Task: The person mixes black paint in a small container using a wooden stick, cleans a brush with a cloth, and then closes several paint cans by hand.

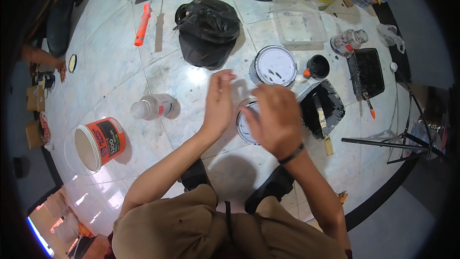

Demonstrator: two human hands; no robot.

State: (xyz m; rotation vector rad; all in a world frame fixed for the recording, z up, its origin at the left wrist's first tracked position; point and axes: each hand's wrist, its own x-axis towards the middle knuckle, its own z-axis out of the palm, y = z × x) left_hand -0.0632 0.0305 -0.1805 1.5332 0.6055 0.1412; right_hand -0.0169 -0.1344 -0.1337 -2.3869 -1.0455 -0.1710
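My left hand [219,103] is raised over the tiled floor with its fingers stretched out, and nothing shows in it. Opposite it, my right hand [278,117] has its thumb apart from bent fingers and is slightly blurred. It covers part of a small round paint can [243,128] with a pale top; whether it touches the can I cannot tell. Just beyond stands a larger round can [276,66] with a pale lid and dark smudges. Right of my right hand lies a black paint tray [335,100] with a paint-crusted brush [321,117] across it.
A clear bottle [153,107] and an orange bucket [115,139] stand left; a black plastic bag [209,31] and orange-handled roller [143,26] lie farther off. At right are a black cup [318,66], another black tray [368,74] and a tripod [407,139]. Another person's hand [60,69] rests far left.
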